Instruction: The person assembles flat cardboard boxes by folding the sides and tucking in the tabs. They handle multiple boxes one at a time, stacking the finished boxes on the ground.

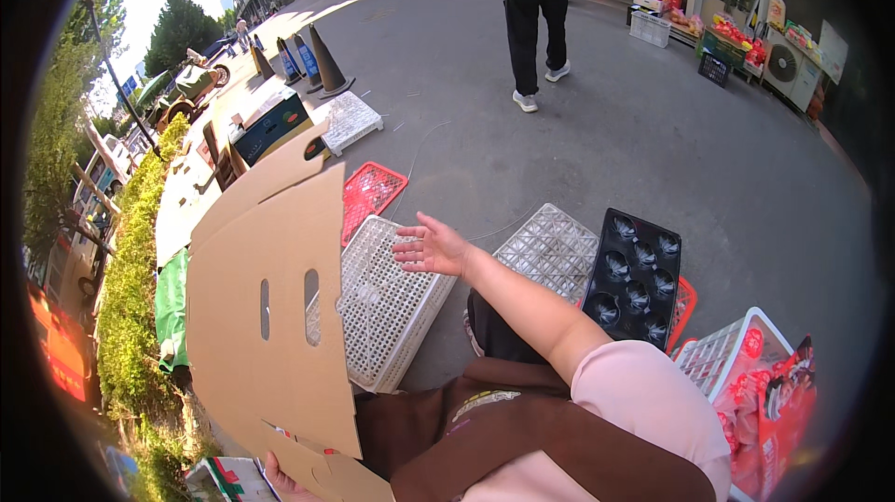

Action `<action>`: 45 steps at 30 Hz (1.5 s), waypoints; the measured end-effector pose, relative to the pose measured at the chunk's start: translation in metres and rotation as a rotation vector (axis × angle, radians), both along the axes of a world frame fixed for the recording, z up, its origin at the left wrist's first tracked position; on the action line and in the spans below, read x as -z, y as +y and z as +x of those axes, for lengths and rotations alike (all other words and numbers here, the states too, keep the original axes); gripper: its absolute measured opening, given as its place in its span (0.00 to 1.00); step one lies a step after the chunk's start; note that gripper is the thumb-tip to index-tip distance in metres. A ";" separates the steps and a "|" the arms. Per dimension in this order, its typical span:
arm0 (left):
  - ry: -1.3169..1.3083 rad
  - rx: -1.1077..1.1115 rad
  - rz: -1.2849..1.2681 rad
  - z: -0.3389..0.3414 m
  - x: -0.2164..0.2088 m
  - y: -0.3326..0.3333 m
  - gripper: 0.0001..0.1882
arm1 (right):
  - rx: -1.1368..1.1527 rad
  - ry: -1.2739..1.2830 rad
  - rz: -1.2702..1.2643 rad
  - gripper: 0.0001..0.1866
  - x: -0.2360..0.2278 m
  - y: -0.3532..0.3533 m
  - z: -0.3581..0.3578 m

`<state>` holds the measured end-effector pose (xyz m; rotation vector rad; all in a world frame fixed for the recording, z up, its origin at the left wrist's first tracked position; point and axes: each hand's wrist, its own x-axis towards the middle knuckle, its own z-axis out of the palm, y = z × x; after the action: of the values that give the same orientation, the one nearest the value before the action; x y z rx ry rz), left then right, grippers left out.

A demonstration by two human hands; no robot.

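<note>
A large flattened cardboard box [280,250] with oval hand holes stands tilted on my left side. My left hand [282,481] grips its lower edge near the bottom of the view; most of those fingers are hidden behind the board. My right hand [434,245] is stretched forward, fingers spread, holding nothing. It hovers over a white perforated plastic crate [396,302], apart from the cardboard. A red plastic basket [371,192] lies just beyond the crate.
Right of my arm lie a white lattice crate [548,246] and a black moulded fruit tray [636,274]. A white basket [722,353] with red bags stands at lower right. A person [538,22] walks ahead. Traffic cones [328,59] and a hedge [135,297] are at left.
</note>
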<state>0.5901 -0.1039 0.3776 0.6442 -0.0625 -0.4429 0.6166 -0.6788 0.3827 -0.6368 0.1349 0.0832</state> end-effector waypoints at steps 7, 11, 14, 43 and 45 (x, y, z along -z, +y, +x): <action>0.252 0.166 0.597 0.008 -0.087 -0.066 0.28 | -0.228 -0.149 0.058 0.38 -0.004 -0.078 -0.033; 0.340 0.240 0.701 0.022 -0.098 -0.082 0.33 | -0.205 0.092 -0.092 0.24 -0.001 -0.064 -0.054; 0.343 0.234 0.718 0.032 -0.109 -0.099 0.34 | -0.181 0.104 -0.386 0.21 0.044 -0.079 -0.030; 0.428 0.315 1.602 0.220 0.270 -0.072 0.15 | -0.169 0.995 -1.445 0.31 0.198 -0.044 0.068; 0.304 0.241 1.705 0.214 0.284 -0.078 0.18 | -0.149 1.003 -1.534 0.30 0.202 -0.037 0.071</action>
<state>0.8043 -0.1818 0.0932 2.2404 0.6034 -0.7837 0.6878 -0.7154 0.1803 -2.0976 1.1943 0.4636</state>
